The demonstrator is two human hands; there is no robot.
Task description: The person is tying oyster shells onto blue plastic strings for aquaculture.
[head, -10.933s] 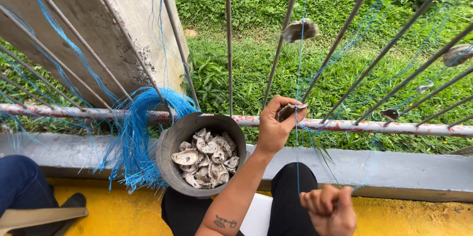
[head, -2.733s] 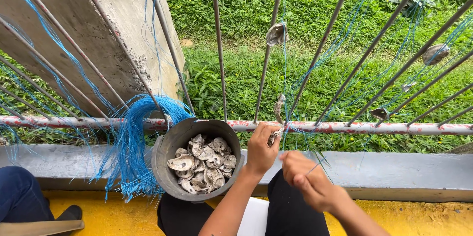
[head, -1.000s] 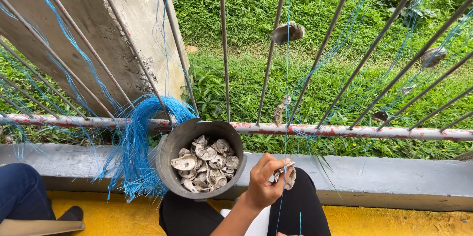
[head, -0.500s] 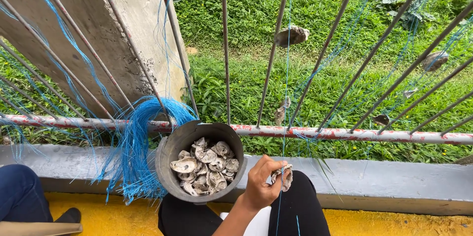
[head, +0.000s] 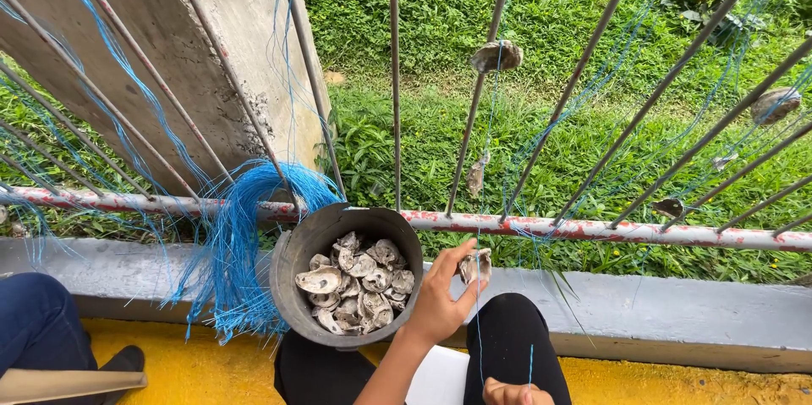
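My left hand (head: 440,303) is shut on a grey oyster shell (head: 475,265), just right of a dark bucket (head: 288,274) full of several similar shells. A thin blue string (head: 478,329) runs down from the shell to my right hand (head: 507,392), which pinches it at the bottom edge and is mostly cut off. More shells hang on blue strings beyond the railing, one high up (head: 496,56), one lower (head: 476,177) and one at the right (head: 776,105).
A rusty painted rail (head: 609,232) with slanted metal bars crosses in front of me above a grey concrete ledge (head: 677,320). A bundle of blue string (head: 237,244) hangs left of the bucket. Another person's blue trouser leg (head: 34,329) is at the left. Grass lies below.
My left hand with the shell has risen a little and shifted right of the bucket. My right hand has come into view at the bottom edge, holding the string.
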